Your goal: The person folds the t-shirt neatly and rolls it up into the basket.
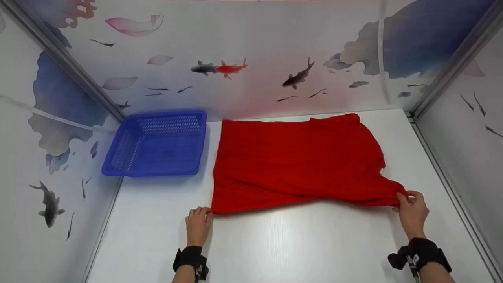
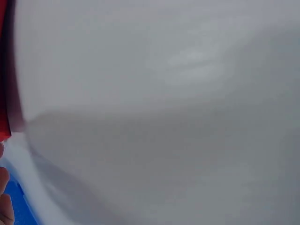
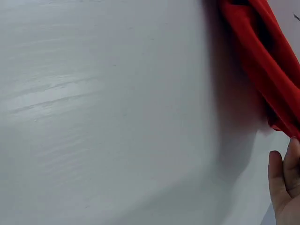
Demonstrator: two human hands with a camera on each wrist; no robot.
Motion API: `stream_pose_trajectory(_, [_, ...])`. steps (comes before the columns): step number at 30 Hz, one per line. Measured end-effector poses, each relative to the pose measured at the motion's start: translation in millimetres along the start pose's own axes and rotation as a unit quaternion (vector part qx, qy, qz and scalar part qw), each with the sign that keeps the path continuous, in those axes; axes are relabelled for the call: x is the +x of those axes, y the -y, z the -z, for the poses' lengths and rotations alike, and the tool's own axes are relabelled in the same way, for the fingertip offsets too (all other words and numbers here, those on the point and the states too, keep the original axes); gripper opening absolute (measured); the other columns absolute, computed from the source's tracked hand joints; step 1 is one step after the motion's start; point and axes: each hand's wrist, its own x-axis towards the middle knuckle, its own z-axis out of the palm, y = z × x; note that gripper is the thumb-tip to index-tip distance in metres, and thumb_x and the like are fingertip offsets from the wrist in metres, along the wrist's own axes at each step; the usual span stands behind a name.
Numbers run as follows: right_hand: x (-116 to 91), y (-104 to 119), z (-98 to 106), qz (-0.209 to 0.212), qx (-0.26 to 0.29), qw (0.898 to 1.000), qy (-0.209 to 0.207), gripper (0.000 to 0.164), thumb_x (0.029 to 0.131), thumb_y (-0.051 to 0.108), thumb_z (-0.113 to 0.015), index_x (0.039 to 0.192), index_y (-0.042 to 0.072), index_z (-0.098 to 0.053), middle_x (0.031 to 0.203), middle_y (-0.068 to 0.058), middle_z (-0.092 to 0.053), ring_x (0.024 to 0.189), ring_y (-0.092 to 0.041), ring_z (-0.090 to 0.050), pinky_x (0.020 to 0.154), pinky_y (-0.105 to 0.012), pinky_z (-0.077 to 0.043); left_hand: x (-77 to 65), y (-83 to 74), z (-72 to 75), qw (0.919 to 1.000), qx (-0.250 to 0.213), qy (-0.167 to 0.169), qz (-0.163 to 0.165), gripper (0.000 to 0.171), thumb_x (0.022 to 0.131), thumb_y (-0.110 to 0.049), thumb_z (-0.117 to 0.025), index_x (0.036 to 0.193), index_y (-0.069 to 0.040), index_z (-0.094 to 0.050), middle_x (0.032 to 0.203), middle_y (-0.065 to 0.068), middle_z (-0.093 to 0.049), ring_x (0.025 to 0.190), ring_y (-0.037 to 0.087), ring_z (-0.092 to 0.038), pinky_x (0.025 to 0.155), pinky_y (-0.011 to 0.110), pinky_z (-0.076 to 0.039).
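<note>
A red cloth (image 1: 290,157), which looks like a folded garment, lies spread over the table with a few creases along its near side. At its near left corner my left hand (image 1: 198,226) pinches the fabric between thumb and fingers. My right hand (image 1: 413,212) pinches the near right corner, where the cloth bunches and lifts. In the right wrist view the red cloth (image 3: 267,61) hangs in folds from the fingers of the right hand (image 3: 287,183). Only fingertips of the left hand (image 2: 4,197) show in the left wrist view, below a strip of red cloth (image 2: 3,93).
A blue plastic basket (image 1: 200,157) with slotted walls stands at the back left, beside the cloth. White panels printed with fish enclose the table (image 1: 275,243) at the back (image 1: 259,35) and both sides. Each wrist wears a black strap with a camera.
</note>
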Motion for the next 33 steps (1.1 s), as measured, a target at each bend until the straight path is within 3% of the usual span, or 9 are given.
stream_pose_trajectory(7, [-14, -9, 2, 0.026, -0.06, 0.998, -0.023, 0.036, 0.093, 0.021, -0.047, 0.117, -0.005, -0.043, 0.074, -0.015, -0.052, 0.043, -0.007, -0.053, 0.045, -0.016, -0.044, -10.6, 30.0, 21.7, 0.9997, 0.012, -0.015, 0.013, 0.008, 0.078, -0.01, -0.068, 0.083, -0.007, -0.062, 0.081, 0.007, -0.061, 0.08, 0.029, -0.052, 0.062, 0.039, -0.036])
stream_pose_trajectory(13, [-18, -27, 4, -0.008, -0.11, 0.994, -0.007, 0.038, 0.092, 0.022, -0.049, 0.115, -0.008, -0.044, 0.081, -0.019, -0.053, 0.053, -0.009, -0.048, 0.046, -0.019, -0.041, -28.1, 48.5, 25.1, 0.9978, 0.026, 0.029, 0.053, 0.006, 0.078, -0.01, -0.068, 0.08, -0.008, -0.062, 0.08, 0.009, -0.059, 0.079, 0.03, -0.051, 0.062, 0.04, -0.037])
stream_pose_trajectory(18, [-28, -37, 4, -0.064, -0.101, 0.992, 0.038, 0.059, 0.092, 0.038, -0.043, 0.123, -0.012, -0.041, 0.106, -0.031, -0.05, 0.087, -0.032, -0.05, 0.061, -0.024, -0.041, -31.5, 40.4, 21.0, 0.9946, -0.002, 0.064, 0.081, 0.007, 0.077, -0.003, -0.064, 0.084, -0.006, -0.064, 0.085, 0.012, -0.058, 0.08, 0.031, -0.051, 0.062, 0.042, -0.04])
stream_pose_trajectory(20, [-33, -38, 6, -0.101, -0.086, 0.99, 0.052, 0.065, 0.091, 0.042, -0.041, 0.125, -0.013, -0.039, 0.109, -0.03, -0.049, 0.09, -0.032, -0.051, 0.065, -0.025, -0.041, -29.1, 35.2, 17.3, 0.9933, -0.016, 0.064, 0.095, 0.011, 0.076, -0.003, -0.061, 0.087, -0.004, -0.063, 0.085, 0.013, -0.058, 0.08, 0.031, -0.051, 0.063, 0.044, -0.041])
stream_pose_trajectory(22, [-39, -38, 8, -0.135, -0.075, 0.986, 0.067, 0.067, 0.089, 0.043, -0.04, 0.126, -0.013, -0.039, 0.106, -0.026, -0.052, 0.086, -0.027, -0.053, 0.068, -0.028, -0.041, -25.8, 30.2, 13.4, 0.9922, -0.028, 0.052, 0.11, 0.013, 0.077, -0.006, -0.06, 0.089, -0.002, -0.063, 0.083, 0.012, -0.058, 0.078, 0.031, -0.051, 0.063, 0.044, -0.042])
stream_pose_trajectory(25, [-46, -38, 9, -0.162, -0.067, 0.982, 0.075, 0.059, 0.087, 0.035, -0.044, 0.122, -0.012, -0.044, 0.088, -0.012, -0.056, 0.072, -0.015, -0.05, 0.065, -0.027, -0.039, -20.5, 24.8, 7.6, 0.9905, -0.036, 0.036, 0.128, 0.018, 0.08, -0.012, -0.063, 0.091, 0.002, -0.062, 0.075, 0.011, -0.057, 0.074, 0.03, -0.052, 0.061, 0.043, -0.042])
stream_pose_trajectory(28, [-50, -39, 8, -0.165, -0.051, 0.981, 0.084, 0.051, 0.087, 0.032, -0.046, 0.117, -0.009, -0.047, 0.078, -0.002, -0.054, 0.074, -0.013, -0.046, 0.066, -0.027, -0.037, -16.5, 20.1, 4.7, 0.9889, -0.034, 0.037, 0.14, 0.022, 0.08, -0.015, -0.066, 0.088, 0.005, -0.063, 0.07, 0.011, -0.058, 0.071, 0.031, -0.054, 0.059, 0.043, -0.043])
stream_pose_trajectory(33, [-53, -39, 5, -0.145, 0.006, 0.986, 0.082, 0.04, 0.091, 0.035, -0.044, 0.107, -0.002, -0.045, 0.076, 0.003, -0.049, 0.071, -0.009, -0.046, 0.063, -0.022, -0.037, -16.5, 15.9, 4.6, 0.984, -0.022, 0.06, 0.166, 0.015, 0.08, -0.012, -0.065, 0.078, 0.002, -0.064, 0.07, 0.013, -0.058, 0.071, 0.032, -0.055, 0.059, 0.043, -0.043])
